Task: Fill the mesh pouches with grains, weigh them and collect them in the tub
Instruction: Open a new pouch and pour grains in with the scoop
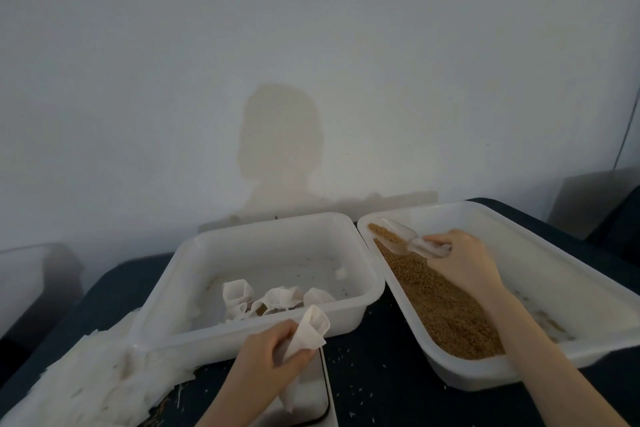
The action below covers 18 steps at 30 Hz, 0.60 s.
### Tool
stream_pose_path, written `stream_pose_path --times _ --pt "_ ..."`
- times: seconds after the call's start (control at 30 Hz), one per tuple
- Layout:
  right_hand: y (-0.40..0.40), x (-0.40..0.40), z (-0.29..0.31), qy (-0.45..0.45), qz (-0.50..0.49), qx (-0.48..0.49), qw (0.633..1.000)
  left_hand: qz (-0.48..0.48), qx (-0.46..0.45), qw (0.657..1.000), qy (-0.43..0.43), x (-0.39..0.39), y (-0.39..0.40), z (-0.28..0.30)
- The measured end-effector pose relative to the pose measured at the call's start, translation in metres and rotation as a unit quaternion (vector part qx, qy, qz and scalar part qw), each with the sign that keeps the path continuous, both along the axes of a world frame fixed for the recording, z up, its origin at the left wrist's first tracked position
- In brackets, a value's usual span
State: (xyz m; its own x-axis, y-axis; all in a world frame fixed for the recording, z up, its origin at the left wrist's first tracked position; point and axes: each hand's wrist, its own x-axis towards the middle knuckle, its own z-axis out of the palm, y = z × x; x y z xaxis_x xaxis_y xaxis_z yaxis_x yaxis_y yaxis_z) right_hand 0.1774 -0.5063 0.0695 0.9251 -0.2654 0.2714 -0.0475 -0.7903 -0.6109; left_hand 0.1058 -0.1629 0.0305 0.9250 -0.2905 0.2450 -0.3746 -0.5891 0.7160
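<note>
An empty pouch [308, 331] is pinched by the left hand [273, 350] at the near edge of the tub [194, 274]. Its mouth is turned up and to the right, probably so that grains can be tipped in from that side. It is held above a white tray-like surface [311, 395], which may be the scale, though no display can be made out.

The scoop [405, 239] is gripped by the right hand [460, 260], with the fingers curled round its handle. Its clear bowl is dug into the far end of the grains [446, 315]. The grains lie in a long bank against the left wall of the bin [554, 263]; the heaping is judged to give the scoop depth to bite into. The bin stands just right of the tub, so that only a short swing is needed between them.

A few pouches [273, 302] lie in the near part of the tub. How full they are cannot be told, as they are partly hidden by the near wall. A loose stack of mesh [90, 378] is kept at the near left, within reach of the left hand. Spilt grains are scattered on the dark table [377, 381].

The near end of the bin is covered by the right forearm, and the stack and the tray are cut off by the frame's lower edge. Another white container at the far left is blurred.
</note>
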Motion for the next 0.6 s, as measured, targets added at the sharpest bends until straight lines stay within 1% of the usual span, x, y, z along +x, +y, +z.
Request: stream_pose_path --times 0.17,0.23,0.3,0.4,0.47,0.6 --pt "0.018 -0.003 0.022 -0.033 0.113 -0.008 0.993 0.027 0.008 0.999 0.015 0.001 0.022 0.003" --pt "0.032 -0.008 0.028 -0.05 0.181 0.026 0.982 0.048 0.017 0.998 0.021 0.0 0.03 0.004" --pt "0.043 -0.016 0.032 -0.029 0.256 0.064 0.964 0.068 0.027 0.997 0.021 -0.002 0.038 0.005" --pt "0.054 -0.026 0.035 0.028 0.354 0.076 0.932 0.085 0.038 0.995 0.019 -0.005 0.049 0.005" --pt "0.057 -0.03 0.037 0.05 0.39 0.064 0.917 0.082 0.025 0.996 0.02 -0.006 0.053 0.004" --pt "0.06 -0.034 0.041 0.072 0.419 0.036 0.905 0.075 0.025 0.997 0.019 -0.008 0.06 0.0"
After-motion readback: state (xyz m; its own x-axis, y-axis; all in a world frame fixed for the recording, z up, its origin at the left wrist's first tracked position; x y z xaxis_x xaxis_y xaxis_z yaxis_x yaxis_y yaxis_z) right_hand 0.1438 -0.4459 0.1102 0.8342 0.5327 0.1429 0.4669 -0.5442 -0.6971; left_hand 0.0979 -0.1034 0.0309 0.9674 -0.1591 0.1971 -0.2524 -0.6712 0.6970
